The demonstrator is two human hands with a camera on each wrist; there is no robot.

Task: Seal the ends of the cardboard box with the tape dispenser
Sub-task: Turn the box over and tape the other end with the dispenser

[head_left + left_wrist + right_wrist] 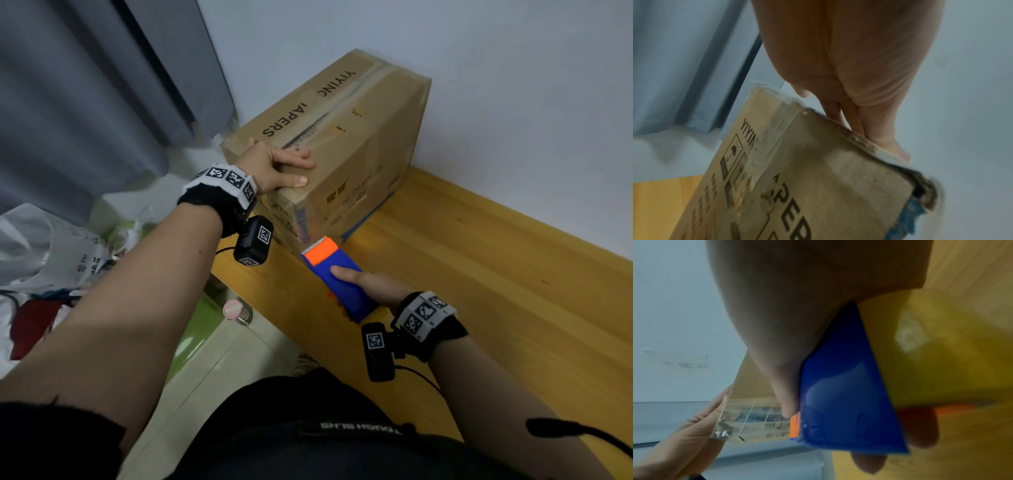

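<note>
Item 1, cardboard box (342, 137): brown, printed in black with "YIYING" and "PAPERS" partly readable. It stands on the wooden counter (479, 274), close against the white wall (479, 68), with its near end toward me. Clear tape (329, 118) runs along the centre seam of the top; the left wrist view shows more clear tape (774, 123), wrinkled, on a printed face. The near end shows worn edges and blue print low down.

Item 2, my left hand (274, 166): laid flat on the near top corner of the box, fingers (890, 142) straight and resting on the top edge, thumb along the corner edge. It holds nothing; it only presses on the box.

Item 3, tape dispenser (337, 277): blue body with an orange front and a toothed cutter, pointed at the lower near corner of the box. Whether the cutter touches the cardboard I cannot tell.

Item 4, my right hand (370, 286): wrapped round the dispenser, thumb on the blue top, fingers (869, 462) curled underneath.

Item 5, surroundings: grey curtain (85, 102) to the left of the box, pale plastic bags (44, 246) below it, tiled floor (212, 359) beside the counter.
</note>
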